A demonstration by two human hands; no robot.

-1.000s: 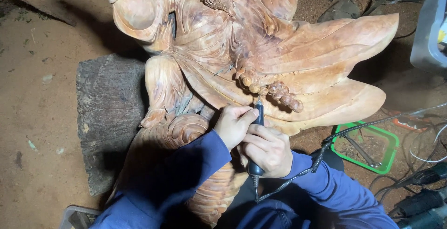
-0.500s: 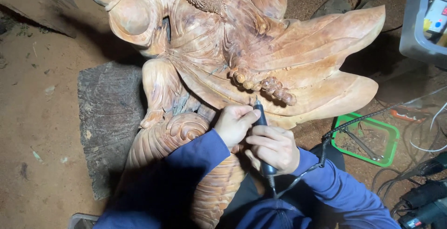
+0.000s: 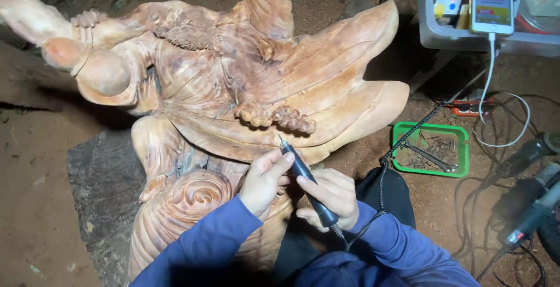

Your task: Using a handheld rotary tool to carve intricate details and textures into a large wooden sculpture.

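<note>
Rotary tool (image 3: 306, 185), gripped by both hands, has its tip blurred against the carving (image 3: 245, 88).

A woodcarver's workshop, rough and earth-floored. A large carved wooden figure (image 3: 233, 88) stands on a dark log block (image 3: 105, 188) set on bare reddish dirt (image 3: 35, 164). Power tools (image 3: 531, 205) lie on the ground at the right among tangled cables (image 3: 501, 141). A green tray (image 3: 431, 150) holds small metal tools. A grey plastic bin (image 3: 443, 30) of gear sits in the upper right with a phone (image 3: 492, 1) charging on it.
</note>
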